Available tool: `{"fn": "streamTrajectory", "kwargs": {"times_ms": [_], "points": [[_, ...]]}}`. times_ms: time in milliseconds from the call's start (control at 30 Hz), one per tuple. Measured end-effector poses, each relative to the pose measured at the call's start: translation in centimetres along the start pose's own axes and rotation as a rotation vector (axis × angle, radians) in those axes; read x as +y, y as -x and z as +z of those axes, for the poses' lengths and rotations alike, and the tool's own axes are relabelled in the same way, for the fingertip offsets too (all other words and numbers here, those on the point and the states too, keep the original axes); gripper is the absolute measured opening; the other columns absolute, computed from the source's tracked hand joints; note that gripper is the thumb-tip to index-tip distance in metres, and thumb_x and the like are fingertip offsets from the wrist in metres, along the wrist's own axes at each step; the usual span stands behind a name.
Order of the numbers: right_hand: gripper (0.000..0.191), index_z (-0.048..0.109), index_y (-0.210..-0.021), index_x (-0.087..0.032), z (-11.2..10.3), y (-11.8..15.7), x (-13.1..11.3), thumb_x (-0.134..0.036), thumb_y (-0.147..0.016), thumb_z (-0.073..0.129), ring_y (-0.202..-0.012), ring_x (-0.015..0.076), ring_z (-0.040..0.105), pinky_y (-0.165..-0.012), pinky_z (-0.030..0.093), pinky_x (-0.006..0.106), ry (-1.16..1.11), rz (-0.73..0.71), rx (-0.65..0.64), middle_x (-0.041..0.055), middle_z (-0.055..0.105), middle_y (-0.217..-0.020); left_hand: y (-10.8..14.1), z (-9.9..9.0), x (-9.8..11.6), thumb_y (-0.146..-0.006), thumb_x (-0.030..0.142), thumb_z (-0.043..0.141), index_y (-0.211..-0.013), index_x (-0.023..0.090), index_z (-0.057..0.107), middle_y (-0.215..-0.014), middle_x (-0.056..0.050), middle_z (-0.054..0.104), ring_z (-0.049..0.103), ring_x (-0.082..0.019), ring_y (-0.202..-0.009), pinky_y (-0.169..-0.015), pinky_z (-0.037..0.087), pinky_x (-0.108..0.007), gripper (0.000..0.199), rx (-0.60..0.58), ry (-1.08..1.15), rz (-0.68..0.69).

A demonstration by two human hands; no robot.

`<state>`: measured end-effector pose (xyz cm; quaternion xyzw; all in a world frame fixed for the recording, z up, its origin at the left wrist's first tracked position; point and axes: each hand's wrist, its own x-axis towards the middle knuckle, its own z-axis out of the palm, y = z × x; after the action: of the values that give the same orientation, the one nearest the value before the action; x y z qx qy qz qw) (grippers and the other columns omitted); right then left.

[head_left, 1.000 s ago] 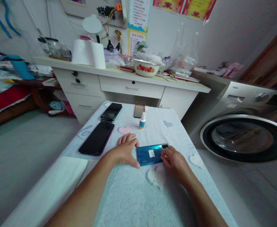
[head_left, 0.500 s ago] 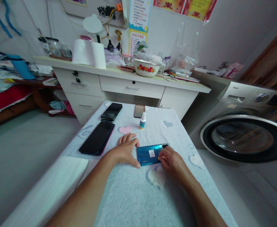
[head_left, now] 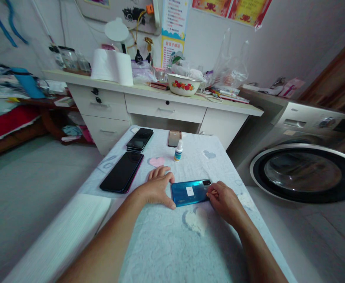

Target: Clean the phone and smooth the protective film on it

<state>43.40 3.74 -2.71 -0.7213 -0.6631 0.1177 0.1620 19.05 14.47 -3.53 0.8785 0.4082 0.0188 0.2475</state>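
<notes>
A blue phone (head_left: 199, 196) lies back up on the cloth-covered table (head_left: 166, 243), with a small white sticker on its back and a dark camera block at its right end. My left hand (head_left: 158, 188) rests at the phone's left end, thumb and fingers spread apart at its edge. My right hand (head_left: 224, 199) is at the phone's right end, its fingers pinched together over the edge; what they hold, if anything, is too small to make out. Beyond the phone stands a small white spray bottle (head_left: 178, 151) with a blue label.
Dark phones (head_left: 122, 172) lie at the left, with a stack of phones (head_left: 140, 139) behind them. A brownish phone or case (head_left: 174, 138) lies at the far edge. A white desk (head_left: 101, 106) stands behind, a washing machine (head_left: 296, 118) at the right.
My right hand has slid to the right along the blue phone, from beside the sticker to the right end, uncovering the camera block. My left hand has stayed at the phone's left end.
</notes>
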Motion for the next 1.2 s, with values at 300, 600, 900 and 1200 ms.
{"fn": "streamTrajectory", "kwargs": {"times_ms": [300, 600, 900, 1200], "points": [[0.008, 0.059, -0.08, -0.019, 0.4, 0.0, 0.1, -0.016, -0.079, 0.051, -0.073, 0.0134, 0.053, -0.066, 0.034, 0.024, 0.03, 0.039, 0.023, 0.0017, 0.055, -0.083, 0.0, 0.0, -0.1, -0.038, 0.047, 0.083, -0.099, 0.029, 0.046, -0.14, -0.003, 0.027, 0.014, -0.032, -0.137, -0.11, 0.016, -0.047, 0.074, -0.002, 0.01, -0.005], [0.009, 0.058, -0.081, -0.019, 1.2, 0.0, -0.9, -0.015, -0.08, 0.05, -0.074, 0.013, 0.053, -0.067, 0.036, 0.023, -0.013, -0.1, -0.004, 0.0014, 0.053, -0.085, -0.2, 0.2, -0.2, -0.038, 0.049, 0.082, -0.1, 0.029, 0.046, -0.142, -0.003, 0.025, 0.012, -0.032, -0.137, -0.11, 0.014, -0.046, 0.075, 0.002, -0.004, 0.003], [0.009, 0.059, -0.082, -0.019, 1.9, 0.0, -2.4, -0.015, -0.082, 0.051, -0.072, 0.0125, 0.051, -0.064, 0.037, 0.023, -0.046, -0.186, -0.021, 0.0022, 0.052, -0.084, -0.1, 0.1, -0.1, -0.039, 0.049, 0.082, -0.1, 0.028, 0.046, -0.141, -0.004, 0.026, 0.012, -0.032, -0.137, -0.111, 0.014, -0.046, 0.074, -0.006, -0.008, 0.001], [0.01, 0.06, -0.083, -0.019, 1.6, -0.1, -1.4, -0.015, -0.081, 0.051, -0.071, 0.0119, 0.052, -0.065, 0.036, 0.023, -0.057, -0.16, -0.014, 0.0013, 0.053, -0.084, 0.0, 0.0, 0.1, -0.039, 0.049, 0.082, -0.1, 0.028, 0.046, -0.141, -0.004, 0.026, 0.011, -0.032, -0.137, -0.11, 0.013, -0.046, 0.074, -0.012, 0.0, -0.005]]}}
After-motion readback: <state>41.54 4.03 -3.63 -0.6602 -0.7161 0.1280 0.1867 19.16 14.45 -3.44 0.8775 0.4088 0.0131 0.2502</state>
